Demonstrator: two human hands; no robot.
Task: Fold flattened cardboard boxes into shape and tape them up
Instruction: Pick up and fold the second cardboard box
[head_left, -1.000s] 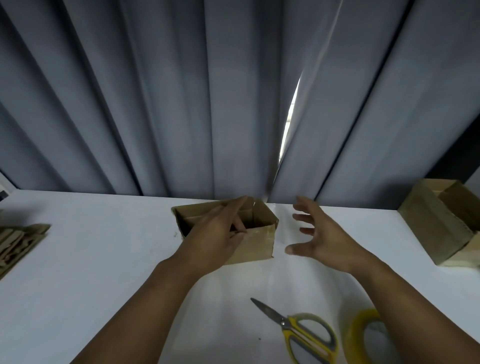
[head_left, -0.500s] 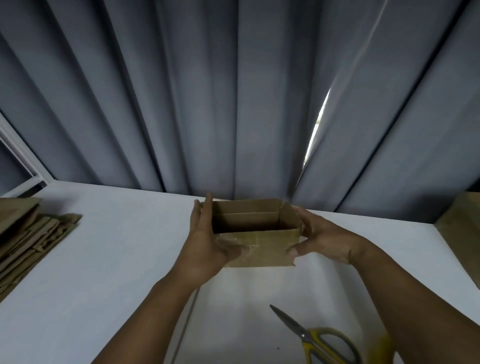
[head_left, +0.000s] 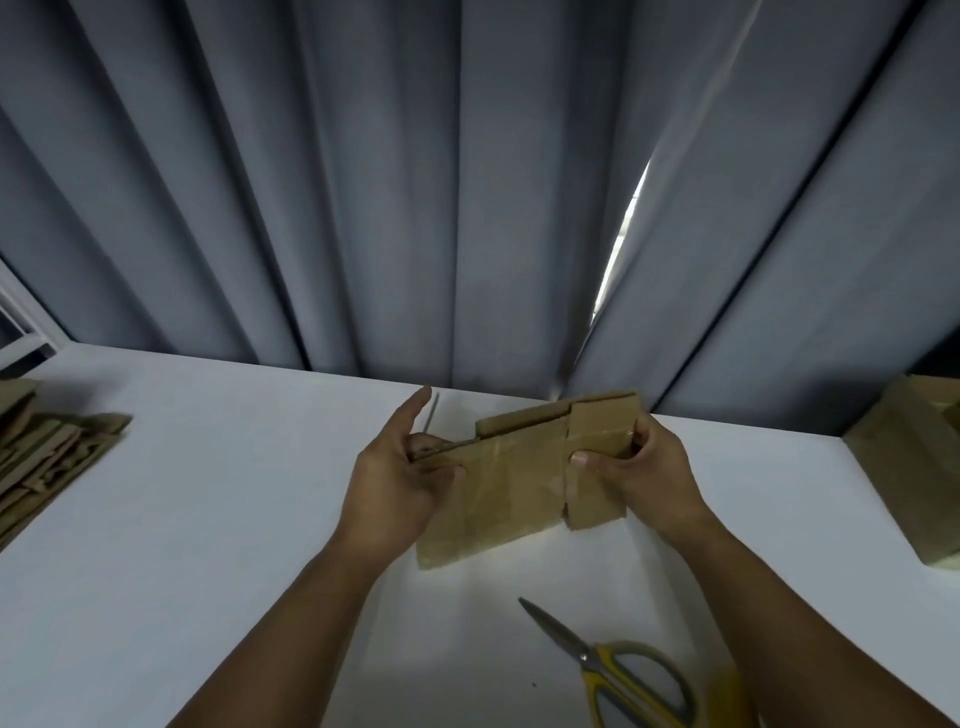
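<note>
Near the bench's (head_left: 208, 519) far edge, our left hand (head_left: 395, 483) and right hand (head_left: 644, 467) hold the cardboard box (head_left: 514, 483), each grip grasping one end.

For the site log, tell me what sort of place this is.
Likely a small indoor box-assembly workstation: a white table set against grey curtains, a stack of flattened cardboard at its left edge, yellow-handled scissors nearby, and the left hand and right hand gripping a cardboard box.
</note>
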